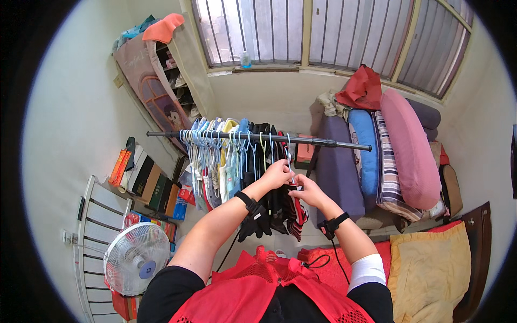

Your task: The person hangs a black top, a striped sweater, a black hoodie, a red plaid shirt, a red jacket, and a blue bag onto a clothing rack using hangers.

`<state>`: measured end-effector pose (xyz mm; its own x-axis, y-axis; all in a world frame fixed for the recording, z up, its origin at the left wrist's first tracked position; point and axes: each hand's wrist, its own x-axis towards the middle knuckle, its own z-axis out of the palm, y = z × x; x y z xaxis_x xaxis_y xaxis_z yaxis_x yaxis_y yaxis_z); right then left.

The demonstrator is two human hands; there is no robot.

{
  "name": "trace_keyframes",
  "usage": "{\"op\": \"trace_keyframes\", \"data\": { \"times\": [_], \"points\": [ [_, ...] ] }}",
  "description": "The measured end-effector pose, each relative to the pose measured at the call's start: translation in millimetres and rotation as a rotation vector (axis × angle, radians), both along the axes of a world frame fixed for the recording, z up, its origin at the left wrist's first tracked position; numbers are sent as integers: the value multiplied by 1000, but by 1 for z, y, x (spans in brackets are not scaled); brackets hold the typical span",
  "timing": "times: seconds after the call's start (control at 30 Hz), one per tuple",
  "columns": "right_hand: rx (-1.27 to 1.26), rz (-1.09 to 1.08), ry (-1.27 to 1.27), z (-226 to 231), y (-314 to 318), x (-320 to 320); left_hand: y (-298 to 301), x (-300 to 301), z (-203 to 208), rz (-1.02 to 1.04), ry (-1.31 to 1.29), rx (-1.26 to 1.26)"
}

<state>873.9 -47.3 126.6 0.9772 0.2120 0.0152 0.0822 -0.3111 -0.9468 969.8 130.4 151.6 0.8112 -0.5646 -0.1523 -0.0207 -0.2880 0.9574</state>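
Note:
A black telescopic rod (323,142) runs across in front of me, with a dense row of clothes (226,167) on light blue hangers. At the right end of the row hangs a dark garment with red stripes (297,215), on a light blue hanger (289,153). Around the lower part of this hanger, my left hand (277,175) is closed in a pinch. Just to its right, my right hand (308,191) pinches the top of the striped garment. The fingertips of both hands nearly meet, and the exact grip points are partly hidden.
A white fan (137,258) stands at the lower left beside a metal rail (86,215). Stacked boxes (153,180) and a fabric wardrobe (145,81) line the left wall. Rolled bedding and a pink cushion (409,151) fill the right side. A bed with a yellow quilt (428,269) lies nearer.

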Motion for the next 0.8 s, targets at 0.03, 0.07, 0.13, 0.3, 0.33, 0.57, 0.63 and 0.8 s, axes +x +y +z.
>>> {"op": "trace_keyframes", "data": {
  "times": [0.03, 0.07, 0.13, 0.3, 0.33, 0.57, 0.63, 0.8],
  "points": [
    [-24, 0, -1, -4, 0, 2, 0, 0, -1, 3, 2, 1],
    [-14, 4, 40, -7, -1, 4, 0, 1, -2, 13, 3, 16],
    [-27, 17, 11, -8, 0, 7, 1, 2, -2, 34, 3, 33],
    [-72, 84, -8, 1, 0, 19, 13, 4, 7, 3, -241, 247],
    [-40, 96, 38, -1, -5, 23, 12, 0, 20, -6, -414, 322],
    [34, 112, 39, -8, -3, 61, 5, -9, 101, -56, -703, 303],
    [85, 188, -16, -10, 1, 70, -4, -15, 122, -104, -823, 306],
    [170, 210, -41, 9, 42, 71, -4, -5, 110, -119, -1241, 447]
  ]
}}
